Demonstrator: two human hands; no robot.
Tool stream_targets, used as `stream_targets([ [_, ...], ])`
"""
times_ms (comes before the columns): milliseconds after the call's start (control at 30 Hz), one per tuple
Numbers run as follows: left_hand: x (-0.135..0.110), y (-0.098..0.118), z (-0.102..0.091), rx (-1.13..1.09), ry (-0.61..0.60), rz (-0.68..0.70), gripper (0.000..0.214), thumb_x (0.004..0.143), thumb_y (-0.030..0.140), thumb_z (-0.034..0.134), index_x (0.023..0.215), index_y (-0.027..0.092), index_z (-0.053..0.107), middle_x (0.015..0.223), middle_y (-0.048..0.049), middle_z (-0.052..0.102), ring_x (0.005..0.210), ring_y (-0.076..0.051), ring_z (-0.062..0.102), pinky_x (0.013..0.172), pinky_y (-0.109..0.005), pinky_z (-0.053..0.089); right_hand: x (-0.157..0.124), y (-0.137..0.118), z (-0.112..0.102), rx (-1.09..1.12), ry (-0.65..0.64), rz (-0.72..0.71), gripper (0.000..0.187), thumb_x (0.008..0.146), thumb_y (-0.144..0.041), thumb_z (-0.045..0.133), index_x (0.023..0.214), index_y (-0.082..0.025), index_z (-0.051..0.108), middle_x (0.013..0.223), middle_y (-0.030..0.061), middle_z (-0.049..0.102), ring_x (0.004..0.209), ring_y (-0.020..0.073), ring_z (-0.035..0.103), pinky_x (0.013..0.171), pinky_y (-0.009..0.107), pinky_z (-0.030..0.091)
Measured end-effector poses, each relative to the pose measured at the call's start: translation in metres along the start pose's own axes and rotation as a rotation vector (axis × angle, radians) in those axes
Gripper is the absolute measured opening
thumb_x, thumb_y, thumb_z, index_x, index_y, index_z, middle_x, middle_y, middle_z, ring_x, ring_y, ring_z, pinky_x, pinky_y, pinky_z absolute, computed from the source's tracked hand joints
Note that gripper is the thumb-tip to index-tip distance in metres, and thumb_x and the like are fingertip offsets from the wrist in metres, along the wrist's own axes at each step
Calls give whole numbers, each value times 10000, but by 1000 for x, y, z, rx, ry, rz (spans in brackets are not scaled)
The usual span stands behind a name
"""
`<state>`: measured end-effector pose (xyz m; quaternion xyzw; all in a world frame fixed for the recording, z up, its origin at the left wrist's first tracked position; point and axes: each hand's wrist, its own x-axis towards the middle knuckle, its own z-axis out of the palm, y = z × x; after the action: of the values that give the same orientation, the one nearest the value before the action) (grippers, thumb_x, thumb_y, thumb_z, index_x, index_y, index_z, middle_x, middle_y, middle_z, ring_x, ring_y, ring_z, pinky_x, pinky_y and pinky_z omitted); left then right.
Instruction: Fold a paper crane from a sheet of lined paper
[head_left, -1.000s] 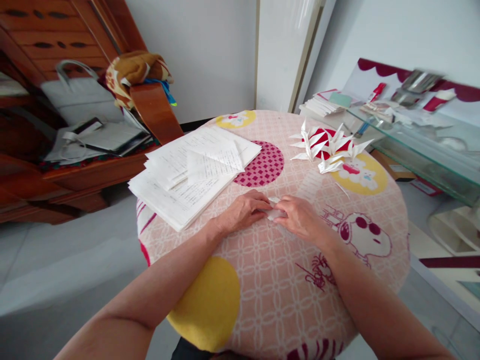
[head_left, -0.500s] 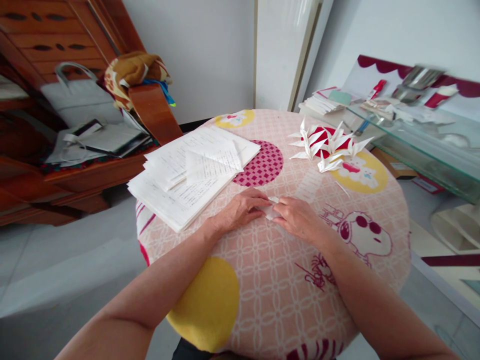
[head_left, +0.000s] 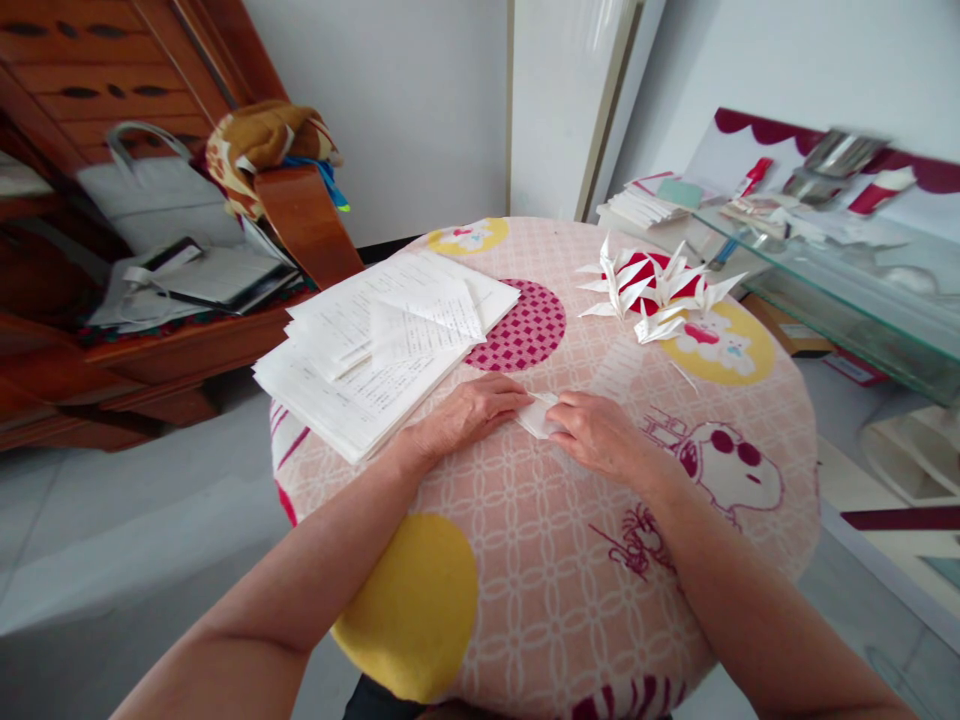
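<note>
A small folded piece of white paper [head_left: 535, 418] lies between my hands on the patterned tablecloth. My left hand [head_left: 480, 410] has its fingers pressed together on the paper's left edge. At the opposite edge, my right hand [head_left: 596, 430] pinches the paper between thumb and fingers. The underside of the paper and some fingertips are hidden. Several white paper cranes [head_left: 660, 290] stand grouped farther back on the right. To the left, near my left forearm, is a stack of written sheets [head_left: 382, 400] with a loose folded sheet [head_left: 431, 325] on top.
The round table's cloth [head_left: 540, 560] has yellow and pink circles. A thin white paper strip [head_left: 682, 377] lies in front of the cranes. A glass shelf [head_left: 847, 320] holding metal bowls [head_left: 840, 160] stands at the right. On the left is a wooden chair [head_left: 307, 225] with a cloth over it.
My left hand has shifted slightly left along the paper, so more of the folded paper shows between my hands. My right hand stays almost in place.
</note>
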<state>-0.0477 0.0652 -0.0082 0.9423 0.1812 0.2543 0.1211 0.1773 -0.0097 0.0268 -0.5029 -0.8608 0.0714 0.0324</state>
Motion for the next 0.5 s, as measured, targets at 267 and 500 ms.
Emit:
stream_targets([
  [267, 2, 2, 0, 2, -34, -24, 294, 1025, 253, 441, 1117, 150, 701, 1104, -124, 720, 1017, -203, 675, 893, -343, 548, 0, 0, 0, 27, 44, 14, 84, 904, -228, 671, 867, -153, 680, 910, 76, 662, 869, 192, 614, 775, 281, 414],
  [500, 7, 4, 5, -39, 2, -86, 284, 1018, 241, 444, 1053, 137, 706, 1022, -125, 714, 951, -202, 668, 857, -335, 522, 1, 2, -2, 134, 82, 64, 218, 931, -154, 562, 750, -163, 683, 795, 44, 632, 725, 145, 561, 682, 261, 348],
])
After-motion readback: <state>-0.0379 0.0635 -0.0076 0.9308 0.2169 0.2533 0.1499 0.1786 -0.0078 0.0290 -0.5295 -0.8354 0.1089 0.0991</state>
